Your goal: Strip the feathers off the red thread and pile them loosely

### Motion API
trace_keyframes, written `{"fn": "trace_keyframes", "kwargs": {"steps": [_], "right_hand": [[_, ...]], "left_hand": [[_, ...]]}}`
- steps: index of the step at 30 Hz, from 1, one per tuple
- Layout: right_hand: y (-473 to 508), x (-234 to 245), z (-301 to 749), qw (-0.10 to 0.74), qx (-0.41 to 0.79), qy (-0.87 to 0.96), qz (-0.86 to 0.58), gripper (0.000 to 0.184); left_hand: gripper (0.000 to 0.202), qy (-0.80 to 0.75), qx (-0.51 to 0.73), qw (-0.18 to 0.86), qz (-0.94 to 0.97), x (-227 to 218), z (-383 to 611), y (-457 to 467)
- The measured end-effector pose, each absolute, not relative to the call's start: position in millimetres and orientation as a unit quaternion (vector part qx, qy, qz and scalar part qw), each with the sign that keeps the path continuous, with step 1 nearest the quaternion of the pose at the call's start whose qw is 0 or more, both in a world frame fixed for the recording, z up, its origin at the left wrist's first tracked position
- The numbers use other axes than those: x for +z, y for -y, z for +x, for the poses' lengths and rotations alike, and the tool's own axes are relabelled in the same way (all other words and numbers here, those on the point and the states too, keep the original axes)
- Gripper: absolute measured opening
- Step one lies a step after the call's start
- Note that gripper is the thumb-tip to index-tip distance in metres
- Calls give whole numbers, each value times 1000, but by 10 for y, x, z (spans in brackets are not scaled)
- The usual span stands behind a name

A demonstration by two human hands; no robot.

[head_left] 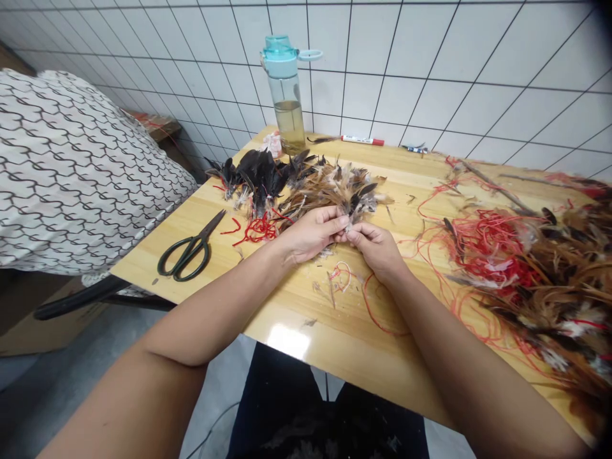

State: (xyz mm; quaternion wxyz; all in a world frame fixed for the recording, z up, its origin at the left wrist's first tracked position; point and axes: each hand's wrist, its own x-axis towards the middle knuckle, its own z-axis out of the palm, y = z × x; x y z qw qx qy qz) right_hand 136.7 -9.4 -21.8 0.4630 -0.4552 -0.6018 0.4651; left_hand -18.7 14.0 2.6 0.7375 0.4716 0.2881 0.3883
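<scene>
My left hand [319, 231] and my right hand [375, 245] meet over the middle of the wooden table. Both are closed, fingertips pinched together at the base of a small feather bunch [354, 207] with dark and greyish feathers. Just behind lies a pile of brown feathers [329, 185]. Black feathers [262, 175] lie further left, with red cord pieces [261, 228] in front of them. A looped orange-red thread [367, 299] runs across the table by my right wrist. Whether that thread reaches my fingers I cannot tell.
Dark-handled scissors [189, 250] lie at the left table edge. A water bottle [288, 108] stands at the back, near a red-capped marker [362, 140]. Tangled red thread [492, 245] and a large heap of brown feathers [568, 274] cover the right side. Patterned cloth [86, 172] hangs at the left.
</scene>
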Motion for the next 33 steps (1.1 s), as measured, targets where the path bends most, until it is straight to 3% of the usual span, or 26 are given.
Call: {"fn": "trace_keyframes", "kwargs": {"steps": [12, 23, 33], "right_hand": [[81, -237, 1383, 496, 473, 550, -476, 32], [59, -298, 1399, 488, 455, 592, -451, 20], [29, -351, 1421, 485, 388, 643, -447, 25]], "left_hand": [[37, -304, 427, 695, 492, 15, -219, -185], [20, -389, 402, 545, 625, -42, -191, -164], [20, -334, 398, 583, 625, 42, -194, -164]]}}
